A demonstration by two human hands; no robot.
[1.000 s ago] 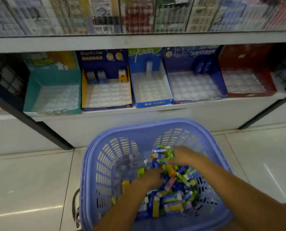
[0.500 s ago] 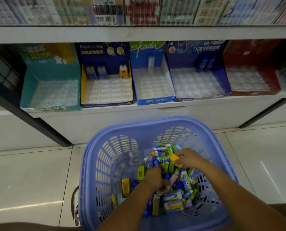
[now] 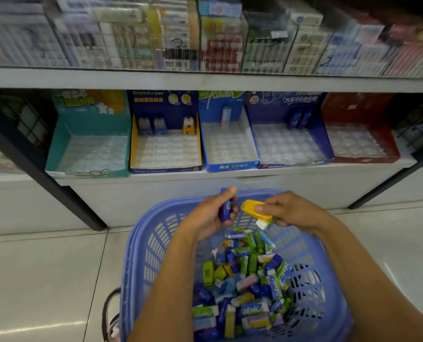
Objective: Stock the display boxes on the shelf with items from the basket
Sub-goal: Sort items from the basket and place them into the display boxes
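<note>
**A:** What had changed from half a second earlier?

**B:** Both hands had left the heap and come up over the far rim of the lilac slotted plastic basket. The left hand had its fingers curled round a small dark blue eraser case, which it held upright. The right hand pinched a yellow plastic eraser case that tilted toward the blue one. The two were close, but I couldn't tell if they touched. A white-and-green piece poked out under the right fingers.

**A:** And the rest of the stock?

**B:** The loose heap of wrapped erasers lay below the hands on the basket floor. Several green-and-blue wrappers read "Kada".

**A:** Was there any writing beyond the hands?

**B:** Yes, on the white shelf past the fingertips.
- Straight ahead, the bright blue cardboard box read "Kada".
- Left of it, the navy-and-yellow cardboard box read "Gaspard et Lisa", and three small figures stood at its back.
- Further left stood the teal cardboard box, its print too blurred to read.
- Right of the Kada box, the dark blue cardboard box read "ERASER".
- Beyond that stood the red cardboard box.
</note>
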